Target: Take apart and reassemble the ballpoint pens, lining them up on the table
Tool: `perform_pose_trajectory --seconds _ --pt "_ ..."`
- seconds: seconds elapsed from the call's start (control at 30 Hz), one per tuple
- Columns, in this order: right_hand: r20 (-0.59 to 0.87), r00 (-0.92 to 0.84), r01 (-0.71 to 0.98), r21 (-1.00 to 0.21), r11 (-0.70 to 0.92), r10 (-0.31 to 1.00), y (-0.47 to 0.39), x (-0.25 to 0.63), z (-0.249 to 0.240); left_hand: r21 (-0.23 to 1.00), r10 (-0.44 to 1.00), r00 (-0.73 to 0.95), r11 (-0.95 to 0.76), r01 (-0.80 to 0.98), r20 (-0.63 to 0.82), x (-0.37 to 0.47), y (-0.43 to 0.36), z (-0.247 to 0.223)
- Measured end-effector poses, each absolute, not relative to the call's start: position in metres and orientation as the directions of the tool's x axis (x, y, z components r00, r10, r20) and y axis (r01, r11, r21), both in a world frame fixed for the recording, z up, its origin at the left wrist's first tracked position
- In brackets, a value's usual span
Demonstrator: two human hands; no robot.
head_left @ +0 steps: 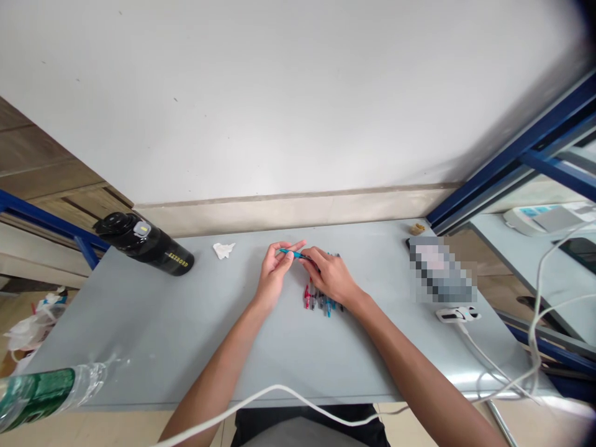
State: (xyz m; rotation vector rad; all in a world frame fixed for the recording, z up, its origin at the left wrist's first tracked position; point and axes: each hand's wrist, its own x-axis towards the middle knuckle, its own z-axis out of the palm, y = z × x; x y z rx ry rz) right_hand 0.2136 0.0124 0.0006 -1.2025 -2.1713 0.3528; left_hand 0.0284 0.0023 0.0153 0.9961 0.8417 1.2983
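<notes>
left hand [274,268] pinches a blue pen [289,254]; right hand [331,273] grips its dark end, likely steadying it; heaped pens [328,307] well inside worktop [209,329] edges, probably for reach.

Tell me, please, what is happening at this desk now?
A person is handling a blue pen over the desk. The left hand holds one end, and the fingers of the right hand are at the other. More pens, red, blue and dark, lie in a group by the right hand, which partly hides them. Off to the left are a tissue and a black bottle.
</notes>
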Motion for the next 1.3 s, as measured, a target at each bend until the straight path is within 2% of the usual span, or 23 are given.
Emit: perform_pose_trajectory --seconds 0.27,0.47,0.63,0.73,0.9,1.1,1.3 --pt "0.405 -0.373 0.656 -0.522 0.546 0.835 0.010 0.211 0.005 0.904 0.995 0.097 0.015 -0.428 0.029 0.030 0.002 0.021" --pt "0.427 -0.365 0.663 -0.505 0.553 0.827 0.011 0.212 0.003 0.959 0.995 -0.080 0.028 -0.281 -0.052 0.025 0.009 0.004" --pt "0.439 -0.350 0.643 -0.530 0.553 0.828 0.011 0.212 0.005 0.925 1.000 0.007 0.025 -0.378 -0.025 0.020 0.012 0.007" --pt "0.440 -0.331 0.647 -0.538 0.540 0.835 0.011 0.211 0.005 0.909 1.000 0.003 0.011 -0.417 -0.011 0.023 0.010 0.010" --pt "0.445 -0.326 0.652 -0.533 0.539 0.834 0.011 0.211 0.004 0.932 0.997 -0.053 0.035 -0.362 -0.058 0.024 0.010 0.008" --pt "0.434 -0.338 0.658 -0.525 0.540 0.835 0.010 0.211 0.006 0.908 1.000 0.007 0.012 -0.418 -0.010 0.023 0.009 0.011" --pt "0.441 -0.339 0.659 -0.519 0.544 0.831 0.010 0.211 0.005 0.918 0.997 -0.036 0.055 -0.393 -0.075 0.024 0.010 0.007"
